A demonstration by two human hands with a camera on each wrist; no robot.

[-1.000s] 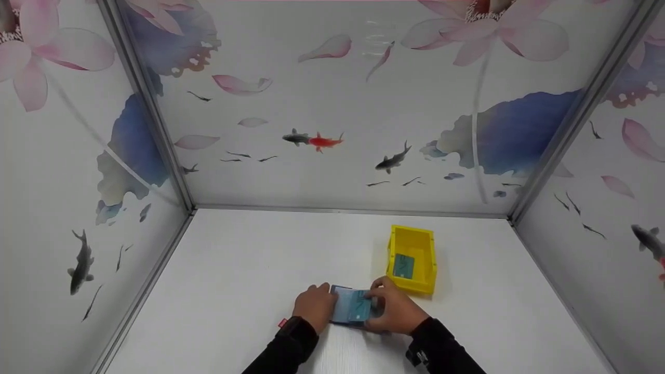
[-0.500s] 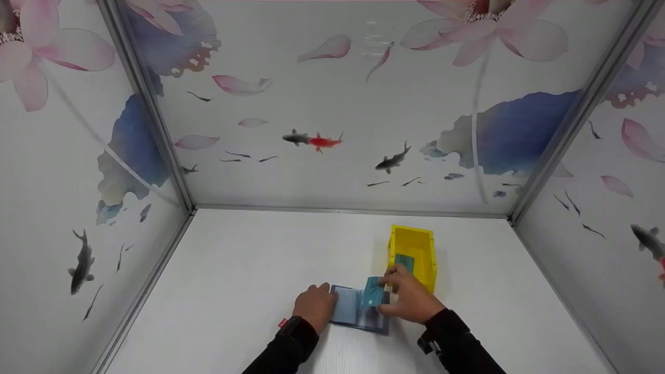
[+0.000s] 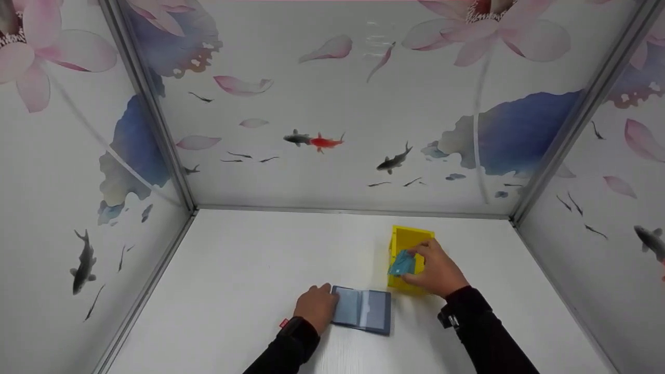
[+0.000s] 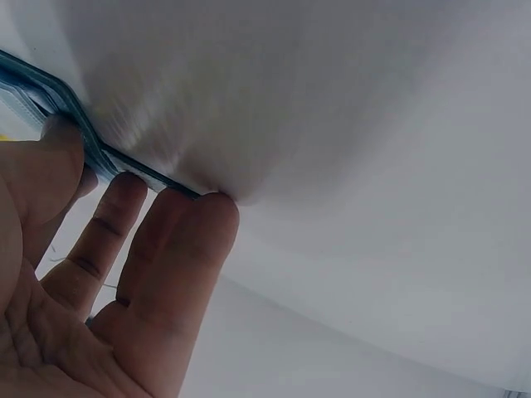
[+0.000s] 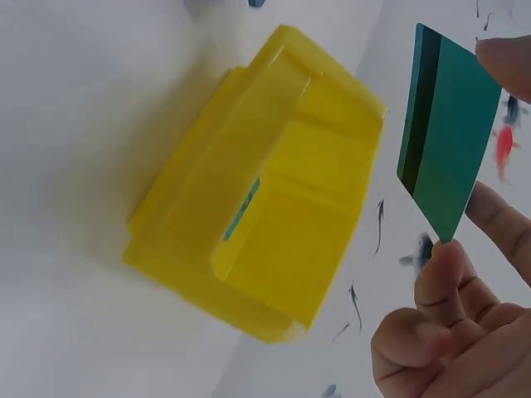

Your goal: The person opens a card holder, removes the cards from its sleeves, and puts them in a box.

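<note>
My right hand (image 3: pixel 440 269) pinches a teal card (image 3: pixel 402 264) between thumb and fingers over the yellow bin (image 3: pixel 397 238). In the right wrist view the held card (image 5: pixel 452 124) shows a dark stripe along one edge, and it stands apart from the bin. Another teal card (image 5: pixel 242 209) shows as a sliver inside the bin. An open blue card holder (image 3: pixel 375 312) with clear sleeves lies on the table. My left hand (image 3: pixel 315 305) grips its left edge, and the left wrist view shows the thumb over the holder (image 4: pixel 79 112) and fingertips along its edge.
The white tabletop (image 3: pixel 249 259) is bounded by a back wall (image 3: pixel 332 182) and two side walls printed with lotus flowers and fish. Metal strips run along the corners. The yellow bin stands behind and right of the card holder.
My right hand has drawn the teal card out of the card holder's right side and carried it up and right over the bin. The left hand keeps its grip on the holder.
</note>
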